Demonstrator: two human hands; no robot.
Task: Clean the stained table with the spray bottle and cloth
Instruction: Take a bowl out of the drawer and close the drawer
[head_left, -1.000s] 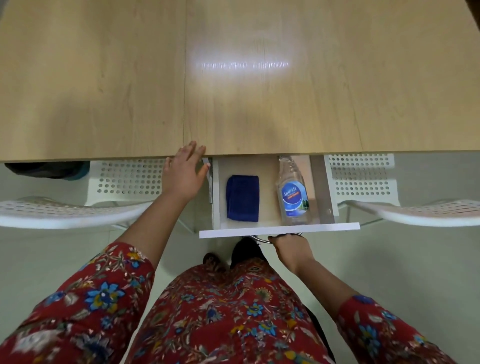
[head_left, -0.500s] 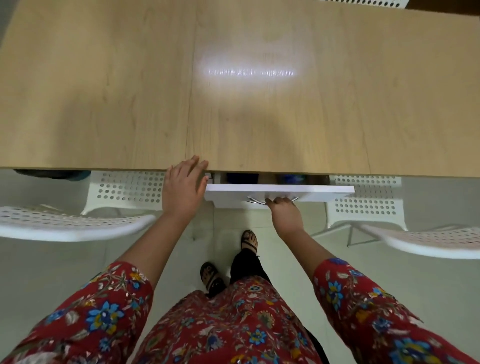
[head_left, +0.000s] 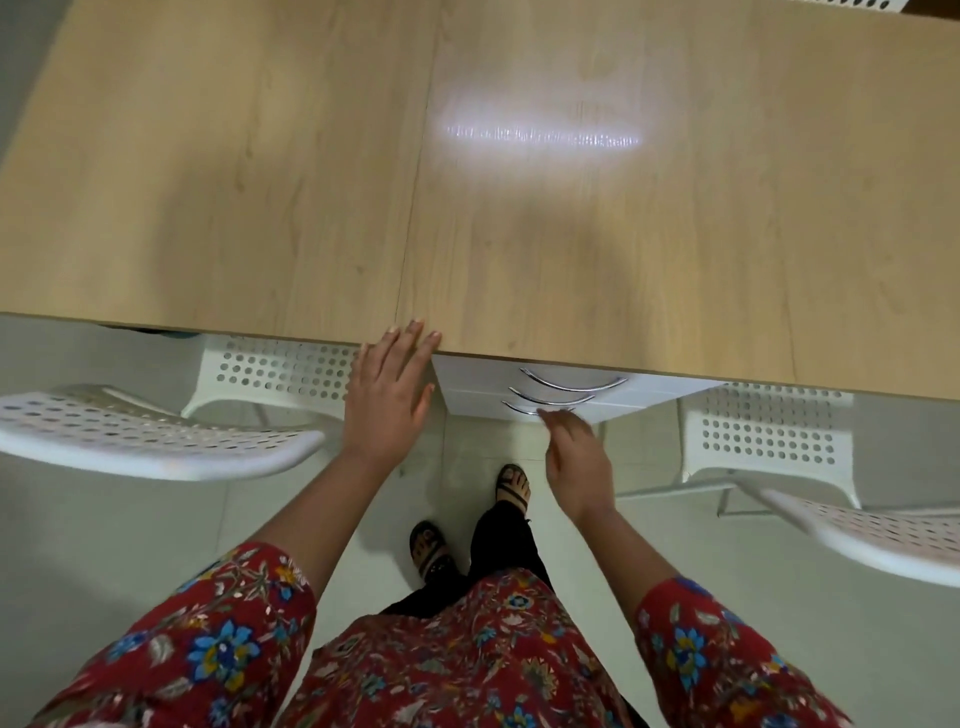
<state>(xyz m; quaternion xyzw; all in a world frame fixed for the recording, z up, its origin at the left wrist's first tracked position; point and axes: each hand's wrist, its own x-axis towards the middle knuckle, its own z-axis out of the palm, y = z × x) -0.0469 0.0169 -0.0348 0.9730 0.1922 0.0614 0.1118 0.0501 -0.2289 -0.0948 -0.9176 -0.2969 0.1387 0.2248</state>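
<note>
- The left grip (head_left: 387, 400) lies flat and wide open, fingers straight and close together. Its fingertips (head_left: 415, 332) touch the near edge of the counter (head_left: 519, 234), and it has hold of nothing.
- The right grip (head_left: 576, 457) is loose, its fingers slightly curled, and nothing is in it. Its foremost fingertip (head_left: 543, 415) is right at the lowest handle (head_left: 519, 408); I cannot tell whether the two touch.
- That handle is one of three curved chrome bars, with the middle handle (head_left: 550, 397) and the top handle (head_left: 571, 383) stacked just beyond it. They sit on the front of a white drawer unit (head_left: 467, 387) under the counter's near edge. All its drawers are pushed in flush.
- The counter is pale wood grain and fills the far half of the view. A thin seam (head_left: 415, 197) runs from far to near and ends at the left grip's fingertips. A bright glare (head_left: 540, 137) lies right of the seam, toward the far side.
- Both forearms are bare up to red floral sleeves, one on the left (head_left: 208, 639) and one on the right (head_left: 717, 649).
- Between the arms, two sandalled feet stand on the pale floor (head_left: 130, 519). The right foot (head_left: 514, 486) is nearer the drawer unit and the left foot (head_left: 428, 551) is farther from it.
- A white perforated chair (head_left: 156, 436) stands to the left of the drawer unit, and a second chair (head_left: 769, 431) to the right. Both backs are tucked under the counter's near edge.
</note>
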